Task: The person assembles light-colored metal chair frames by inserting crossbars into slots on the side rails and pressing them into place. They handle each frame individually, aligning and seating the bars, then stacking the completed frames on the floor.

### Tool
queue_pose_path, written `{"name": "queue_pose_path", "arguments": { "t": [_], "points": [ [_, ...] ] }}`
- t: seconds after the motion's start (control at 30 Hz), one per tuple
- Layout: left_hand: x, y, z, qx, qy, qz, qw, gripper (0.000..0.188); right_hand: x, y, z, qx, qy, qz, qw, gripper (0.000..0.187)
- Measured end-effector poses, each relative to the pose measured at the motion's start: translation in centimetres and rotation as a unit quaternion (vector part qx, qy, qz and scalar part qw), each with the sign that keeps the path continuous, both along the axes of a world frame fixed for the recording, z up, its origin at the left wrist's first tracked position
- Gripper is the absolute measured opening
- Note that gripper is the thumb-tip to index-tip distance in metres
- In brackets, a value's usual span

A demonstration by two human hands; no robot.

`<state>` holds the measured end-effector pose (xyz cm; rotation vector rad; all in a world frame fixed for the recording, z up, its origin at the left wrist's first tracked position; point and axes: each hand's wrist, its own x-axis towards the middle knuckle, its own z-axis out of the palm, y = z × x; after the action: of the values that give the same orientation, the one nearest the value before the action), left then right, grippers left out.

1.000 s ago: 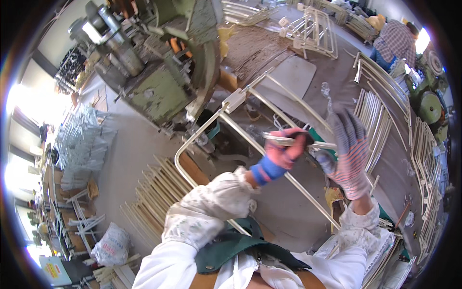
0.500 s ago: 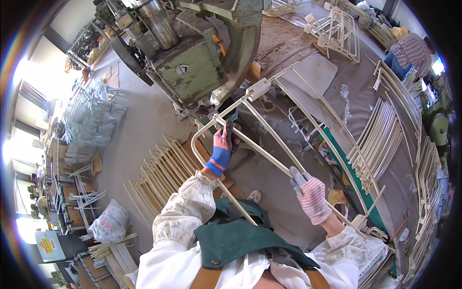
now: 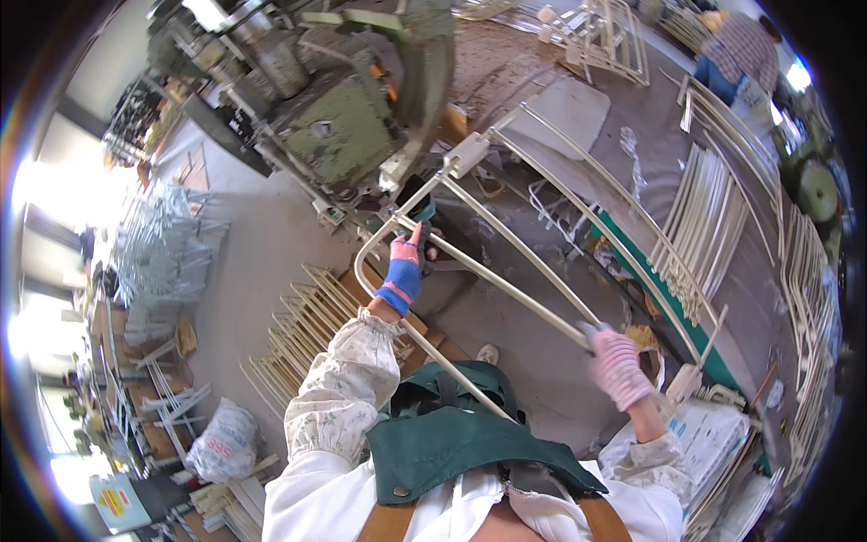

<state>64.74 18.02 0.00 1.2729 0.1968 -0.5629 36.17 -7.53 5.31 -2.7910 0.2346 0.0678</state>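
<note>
I hold a cream-painted bent metal tube frame (image 3: 506, 280) across my front, its far end reaching up toward a green machine (image 3: 348, 135). My left hand (image 3: 405, 262), in a blue and pink glove, grips the frame near its curved corner by the machine. My right hand (image 3: 617, 361), in a pink striped glove, grips a straight tube of the same frame lower right. I wear a white long-sleeved top and a green apron (image 3: 461, 443).
A pile of cream tube parts (image 3: 298, 334) lies on the floor at left. More cream frames (image 3: 713, 226) are stacked at right on a green-edged bench. Another person (image 3: 736, 54) stands far upper right. White sacks (image 3: 221, 443) and racks line the left.
My hands have spread apart along the frame. The left moved up to the curved corner near the machine, the right slid down the straight tube toward me.
</note>
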Motion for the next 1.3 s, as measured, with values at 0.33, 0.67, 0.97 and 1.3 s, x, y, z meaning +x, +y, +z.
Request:
{"name": "queue_pose_path", "arguments": {
  "t": [0.33,0.67,0.97,1.3],
  "points": [
    [1.3,1.2,-0.6,-0.055,0.086,-0.212,0.972,0.008,-24.9,-6.8,-8.5,-0.174,-0.081,-0.512,0.837,0.045],
    [0.6,2.0,0.1,-0.011,0.043,-0.225,0.973,0.010,-31.8,-3.0,-18.2,0.100,-0.083,-0.636,0.761,0.037],
    [2.7,9.8,4.6,0.389,-0.598,-0.005,0.701,0.021,-29.0,-1.8,-11.5,0.048,-0.164,-0.632,0.756,0.028],
    [2.1,13.1,-1.5,0.133,-0.100,-0.213,0.963,0.032,-32.0,-5.1,-2.9,-0.188,-0.171,-0.564,0.786,0.031]
  ]
}}
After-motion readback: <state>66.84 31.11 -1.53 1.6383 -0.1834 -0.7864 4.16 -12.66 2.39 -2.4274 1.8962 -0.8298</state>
